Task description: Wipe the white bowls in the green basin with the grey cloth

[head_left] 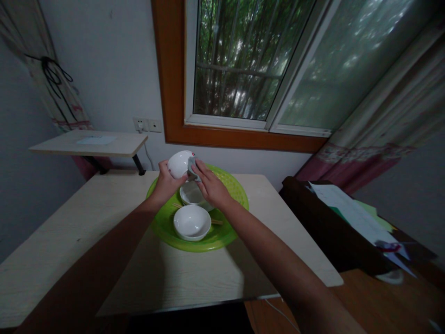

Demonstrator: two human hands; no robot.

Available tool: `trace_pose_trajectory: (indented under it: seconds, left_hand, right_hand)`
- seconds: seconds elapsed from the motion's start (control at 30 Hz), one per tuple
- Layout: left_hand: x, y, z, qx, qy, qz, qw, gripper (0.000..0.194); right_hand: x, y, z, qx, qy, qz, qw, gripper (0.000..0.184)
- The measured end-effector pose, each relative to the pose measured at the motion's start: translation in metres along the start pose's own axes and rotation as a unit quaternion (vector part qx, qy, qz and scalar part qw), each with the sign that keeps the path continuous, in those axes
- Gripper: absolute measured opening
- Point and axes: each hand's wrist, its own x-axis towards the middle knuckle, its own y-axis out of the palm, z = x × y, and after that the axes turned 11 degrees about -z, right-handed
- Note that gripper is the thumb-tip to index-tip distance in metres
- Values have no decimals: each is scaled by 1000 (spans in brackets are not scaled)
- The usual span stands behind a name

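Observation:
A white bowl (179, 164) with small red marks is tilted in the air, its outer side toward me. My left hand (164, 183) grips it by the left edge. In my right hand (212, 183) a grey-green cloth (193, 169) is pressed against the bowl's right side. Below them lies a round, bright green plastic basket (198, 245). Inside it, a white bowl (192, 222) stands upright at the front, and another bowl (191, 193) sits behind it, partly hidden by my right hand. Wooden chopsticks (216, 222) lie beneath the bowls, showing at both sides.
The basket rests on a pale wooden table (114, 222). At the back left, a raised shelf (118, 141) on dark legs carries a sheet of paper (96, 139). A window with an orange-brown frame (222, 137) is behind. Papers (347, 208) lie on dark furniture to the right.

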Motion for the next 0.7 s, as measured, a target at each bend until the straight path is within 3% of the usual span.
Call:
trace_pose_trajectory:
  seconds: [0.1,0.2,0.33,0.7]
  left_hand:
    - [2,1,3,20,5,-8,1000,74]
    - [4,0,3,32,0,-28,999,76]
    - [5,-2,3,27,-24,-43,998,75]
    - [1,-1,3,28,-12,33,999,73]
  right_hand:
    - [2,1,1,-19,-18,-16,1000,59]
    - [0,2,-5,-31,19,-48,998,51]
    - [-4,4,-13,-4,53,-42,998,48]
    - [1,-4,-4,-67,-17,-20,997,53]
